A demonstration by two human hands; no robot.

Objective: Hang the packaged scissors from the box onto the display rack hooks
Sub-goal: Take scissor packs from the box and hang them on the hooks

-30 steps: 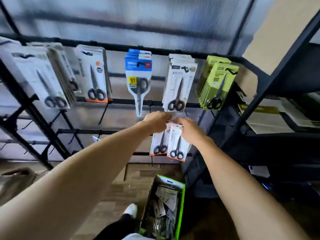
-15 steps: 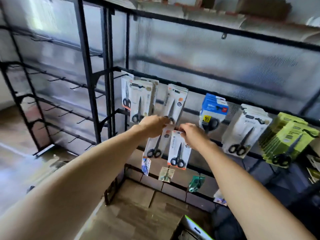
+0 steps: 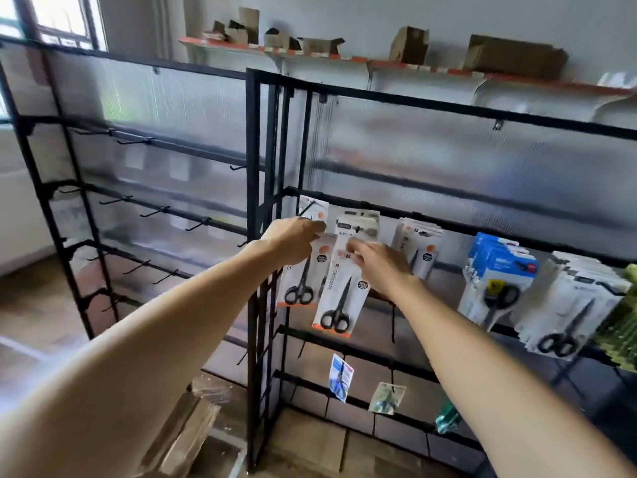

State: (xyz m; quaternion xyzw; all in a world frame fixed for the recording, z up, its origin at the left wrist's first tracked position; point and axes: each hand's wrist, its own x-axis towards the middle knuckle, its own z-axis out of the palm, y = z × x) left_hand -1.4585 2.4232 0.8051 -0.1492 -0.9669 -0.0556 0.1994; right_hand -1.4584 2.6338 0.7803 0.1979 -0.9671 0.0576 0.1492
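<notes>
the left hand [image 3: 293,241] pinches the top of one scissors pack [image 3: 299,270], and the right hand [image 3: 377,267] pinches the top of a second pack [image 3: 339,294] that tilts down to the left, its lower end hanging free. both packs are held just in front of the rack [image 3: 255,201], level with the rail where other packs already hang: a white stack [image 3: 356,222] right behind the hands, another stack [image 3: 418,250] just to the right, then blue packs [image 3: 499,270] and more white ones [image 3: 579,305] further right. judging by this, the step in hand is threading a pack's hang hole onto a hook, and neither held pack looks seated yet; the hook tip itself is hidden behind the hands. to do it well, keep the grip high, close beside the hole, so the card does not swing; square the tilted pack upright before pushing; feed one pack at a time and slide it fully back against the stack. the likely slip is missing the hole or bending the card edge against the hook. bare hooks [image 3: 198,224] stand on the left frame. the box is not in view.
</notes>
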